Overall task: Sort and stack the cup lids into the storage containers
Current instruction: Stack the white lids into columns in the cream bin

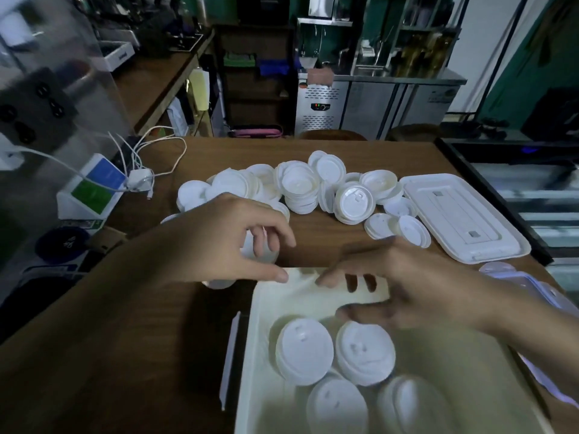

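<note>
Loose white cup lids point(297, 186) lie heaped across the far middle of the wooden table. A cream storage container point(250, 339) stands near me, and several stacks of lids point(304, 352) sit inside it. My left hand point(219, 242) hovers just beyond the container's far left corner with its thumb tip at the rim. Its fingers curl over a few lids point(250, 249) beneath it; a grip cannot be made out. My right hand point(407, 286) reaches over the container's far wall, fingers spread and holding nothing.
A white container cover point(463, 214) lies flat at the right of the table. A clear tub point(532, 286) shows behind my right forearm. A charger with cables point(141, 180) and a blue-green card stand point(94, 189) sit at the far left. A dark display case borders the right edge.
</note>
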